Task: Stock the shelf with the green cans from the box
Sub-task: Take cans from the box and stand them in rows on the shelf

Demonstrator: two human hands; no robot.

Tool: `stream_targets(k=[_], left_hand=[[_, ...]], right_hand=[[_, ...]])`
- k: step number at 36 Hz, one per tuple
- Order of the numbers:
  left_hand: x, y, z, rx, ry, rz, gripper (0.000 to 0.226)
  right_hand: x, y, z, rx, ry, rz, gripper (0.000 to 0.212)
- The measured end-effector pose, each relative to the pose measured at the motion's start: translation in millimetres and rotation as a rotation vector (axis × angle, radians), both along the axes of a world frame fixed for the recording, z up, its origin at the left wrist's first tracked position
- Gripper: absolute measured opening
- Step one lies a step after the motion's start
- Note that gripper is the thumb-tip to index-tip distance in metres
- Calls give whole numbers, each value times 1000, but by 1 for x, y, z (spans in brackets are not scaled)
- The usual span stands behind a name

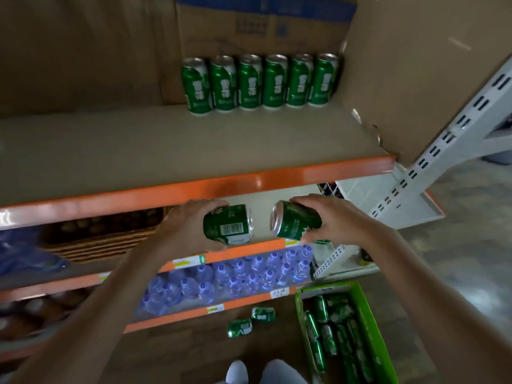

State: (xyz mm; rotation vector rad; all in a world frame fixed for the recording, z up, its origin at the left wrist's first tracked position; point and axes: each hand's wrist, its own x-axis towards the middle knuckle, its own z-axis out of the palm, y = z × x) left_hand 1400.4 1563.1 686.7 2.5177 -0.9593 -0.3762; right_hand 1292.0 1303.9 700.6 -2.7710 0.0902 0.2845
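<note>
One wide-angle camera rides on the person's head, facing forward and tilted steeply down. The top shelf (138, 145) spreads across 12 o'clock, about an arm's reach off. Nearest the lens, at centre, the left hand (191, 225) grips the left can (227, 225) and the right hand (329, 220) grips the right can (295, 220). The box (372, 328) lies farther down on the floor at 5 o'clock.
</note>
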Motion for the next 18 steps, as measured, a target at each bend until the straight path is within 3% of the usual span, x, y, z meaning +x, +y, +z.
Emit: stream_targets(k=[10, 18], left_hand=[[29, -9, 26, -110, -21, 46, 99], [54, -37, 51, -75, -90, 85, 93]], right_hand=[[46, -15, 38, -24, -104, 97, 84], [83, -46, 65, -99, -154, 194, 82]])
